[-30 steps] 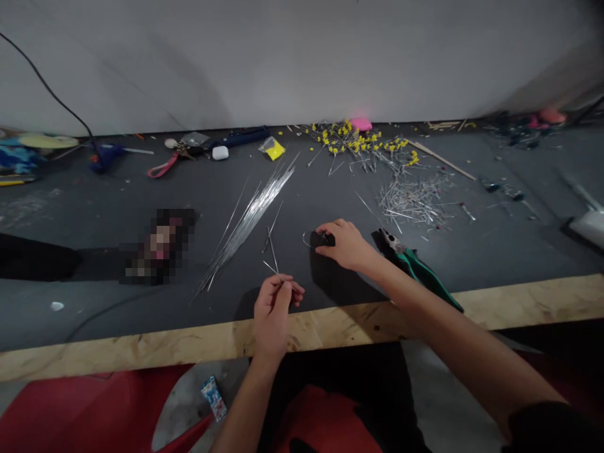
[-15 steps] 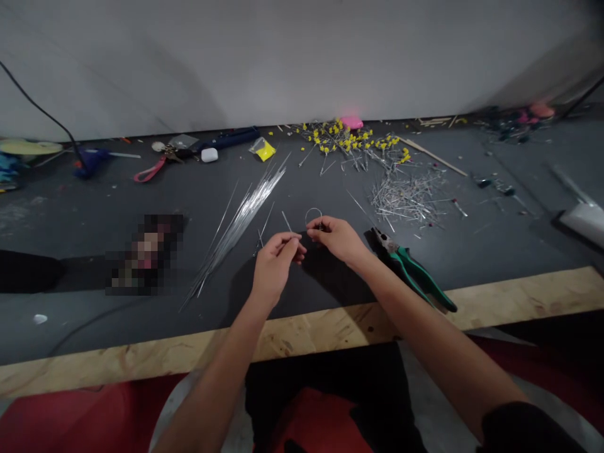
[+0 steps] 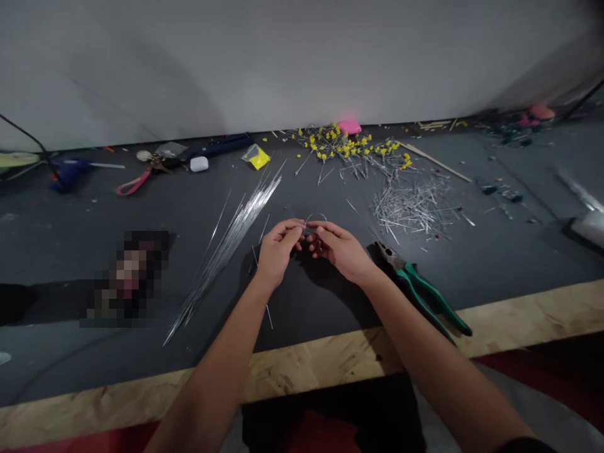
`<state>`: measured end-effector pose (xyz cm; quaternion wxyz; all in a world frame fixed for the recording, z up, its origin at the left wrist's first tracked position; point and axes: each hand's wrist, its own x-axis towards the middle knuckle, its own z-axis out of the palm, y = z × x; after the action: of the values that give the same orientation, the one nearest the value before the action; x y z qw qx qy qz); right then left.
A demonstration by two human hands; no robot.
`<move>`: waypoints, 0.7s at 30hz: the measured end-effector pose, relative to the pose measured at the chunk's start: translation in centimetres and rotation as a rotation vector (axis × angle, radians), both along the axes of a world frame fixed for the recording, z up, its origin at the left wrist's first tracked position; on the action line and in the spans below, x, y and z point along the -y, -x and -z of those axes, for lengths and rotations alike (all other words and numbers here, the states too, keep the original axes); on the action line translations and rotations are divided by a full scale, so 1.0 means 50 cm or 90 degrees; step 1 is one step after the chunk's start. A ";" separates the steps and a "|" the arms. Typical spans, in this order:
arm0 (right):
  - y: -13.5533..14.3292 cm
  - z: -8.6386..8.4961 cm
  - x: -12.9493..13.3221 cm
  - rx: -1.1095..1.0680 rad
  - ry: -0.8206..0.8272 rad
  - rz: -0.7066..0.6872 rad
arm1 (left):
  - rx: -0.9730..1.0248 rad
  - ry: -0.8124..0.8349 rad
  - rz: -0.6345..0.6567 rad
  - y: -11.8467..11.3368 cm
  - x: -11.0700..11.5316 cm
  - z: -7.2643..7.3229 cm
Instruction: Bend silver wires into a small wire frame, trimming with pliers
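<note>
far left of the dark work table [image 3: 70,352]: a blue-handled tool [image 3: 66,173] with a cable, then a pink strap with keys [image 3: 134,182], a small white case [image 3: 199,164] and a small yellow packet [image 3: 258,157] along the back edge. none of these holds anything that can be seen; no open container is in view. a blurred-out patch lies left of centre. next, a bundle of long straight wires [image 3: 226,242], long axis running from near-left to far-right, fanned a little at the near end, lying just left of the left hand [image 3: 276,251]. left hand's fingers are pinched shut on one end of a thin wire loop [image 3: 315,218]; a straight tail of wire seems to run down under the wrist toward the near edge, too fine to be sure. the loop itself stands just beyond the fingertips of both hands, arching between them, away from the person and above the table. right hand [image 3: 340,251] meets the left at the fingertips, fingers curled and pinching the loop's other end; both hands are equally near, touching it. just right of the right wrist lie green-handled pliers [image 3: 419,292], jaws toward the hands, handles toward the plywood edge [image 3: 519,311]. further back, a scatter of yellow-headed pins [image 3: 349,146] by a pink object [image 3: 350,127], and right of centre a heap of short cut wire pieces [image 3: 410,202].
</note>
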<state>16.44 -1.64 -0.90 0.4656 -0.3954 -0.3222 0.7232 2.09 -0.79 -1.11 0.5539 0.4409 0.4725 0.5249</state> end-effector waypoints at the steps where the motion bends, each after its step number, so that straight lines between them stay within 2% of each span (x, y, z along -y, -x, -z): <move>1: 0.000 0.001 0.000 0.005 -0.006 -0.008 | -0.013 0.000 0.021 0.002 0.002 -0.001; 4: 0.001 0.003 0.002 0.025 -0.031 -0.019 | -0.042 0.006 0.064 0.004 0.006 -0.006; 11: 0.012 0.003 0.010 0.102 -0.059 0.008 | -0.058 0.035 0.045 0.009 0.007 -0.006; 13: 0.014 0.004 0.010 0.124 -0.062 0.036 | -0.062 0.041 0.038 0.011 0.008 -0.004; 16: 0.013 0.006 0.009 0.158 -0.112 0.125 | -0.091 0.040 0.045 0.011 0.012 -0.007; 18: 0.010 0.007 0.009 0.177 -0.153 0.161 | -0.140 0.022 0.069 0.010 0.017 -0.012; 21: 0.004 0.006 0.010 0.214 -0.192 0.136 | -0.207 -0.024 0.132 0.008 0.025 -0.021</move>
<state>16.24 -2.16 -1.21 0.5329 -0.4680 -0.4556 0.5380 1.71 -2.03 -0.08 0.5130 0.5767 0.4976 0.3958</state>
